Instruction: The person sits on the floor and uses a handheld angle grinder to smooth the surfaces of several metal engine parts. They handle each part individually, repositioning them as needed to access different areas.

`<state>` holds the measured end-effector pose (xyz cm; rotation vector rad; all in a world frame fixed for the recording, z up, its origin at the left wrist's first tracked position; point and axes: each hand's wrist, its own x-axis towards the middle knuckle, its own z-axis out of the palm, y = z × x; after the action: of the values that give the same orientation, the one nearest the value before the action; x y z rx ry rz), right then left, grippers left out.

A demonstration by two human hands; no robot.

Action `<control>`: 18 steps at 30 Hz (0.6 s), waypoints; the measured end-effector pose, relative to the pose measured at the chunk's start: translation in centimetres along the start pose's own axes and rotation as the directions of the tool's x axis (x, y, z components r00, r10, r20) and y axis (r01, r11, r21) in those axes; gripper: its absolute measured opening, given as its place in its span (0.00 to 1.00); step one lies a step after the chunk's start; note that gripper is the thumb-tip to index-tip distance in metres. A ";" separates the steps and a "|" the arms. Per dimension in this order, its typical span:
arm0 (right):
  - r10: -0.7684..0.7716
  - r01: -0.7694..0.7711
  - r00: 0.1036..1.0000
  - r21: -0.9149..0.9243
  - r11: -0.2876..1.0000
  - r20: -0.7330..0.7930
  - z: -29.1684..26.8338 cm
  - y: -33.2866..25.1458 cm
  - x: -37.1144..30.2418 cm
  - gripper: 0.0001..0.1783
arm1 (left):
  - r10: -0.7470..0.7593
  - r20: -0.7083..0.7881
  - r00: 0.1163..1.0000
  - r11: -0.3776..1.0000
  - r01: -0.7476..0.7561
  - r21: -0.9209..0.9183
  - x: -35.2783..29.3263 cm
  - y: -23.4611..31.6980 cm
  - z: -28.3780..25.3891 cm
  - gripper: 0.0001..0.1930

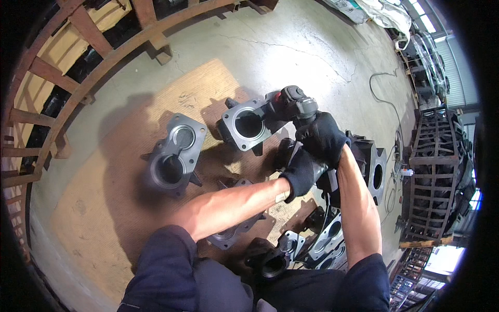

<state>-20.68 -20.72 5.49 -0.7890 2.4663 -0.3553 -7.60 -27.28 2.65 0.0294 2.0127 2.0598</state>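
Both my hands wear black gloves and are wrapped round a black angle grinder [300,104]. My right hand [325,138] grips it just behind its head. Closer to me, my left hand [306,174] closes on the tool's body, which the gloves largely hide. The grinder's head is at the right side of a grey metal casting [227,136] with a square flange and a round bore; exact contact is hard to see. Left of that stands another casting [196,150] with two round openings. Under my left forearm, a further casting [224,236] is partly hidden.
The castings stand on a brown board [93,192] on the concrete floor. More castings [288,244] lie near my legs and right forearm. A rusty metal rack [78,99] curves along the left. At right are a metal cage [431,171] and a loose cable [371,78].
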 end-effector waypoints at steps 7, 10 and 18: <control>-0.043 0.034 0.997 0.152 0.988 0.057 3.0 -8.5 -0.9 0.19 | -0.097 0.006 0.995 0.641 0.067 -0.764 -3.2 -14.5 4.0 0.20; 0.008 -0.022 0.995 0.141 0.990 0.101 3.8 -9.1 -1.3 0.20 | -0.115 0.006 0.993 0.777 0.094 -0.623 -1.7 -10.2 3.4 0.22; -0.008 -0.002 0.993 0.091 0.996 0.117 3.5 -10.7 -2.1 0.18 | -0.123 -0.082 0.989 0.935 0.087 -0.343 -6.8 -5.4 1.0 0.25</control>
<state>-12.30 -28.26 7.59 -0.7541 2.3225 -0.4070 0.09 -27.59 -1.48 -0.2492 1.6425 2.3483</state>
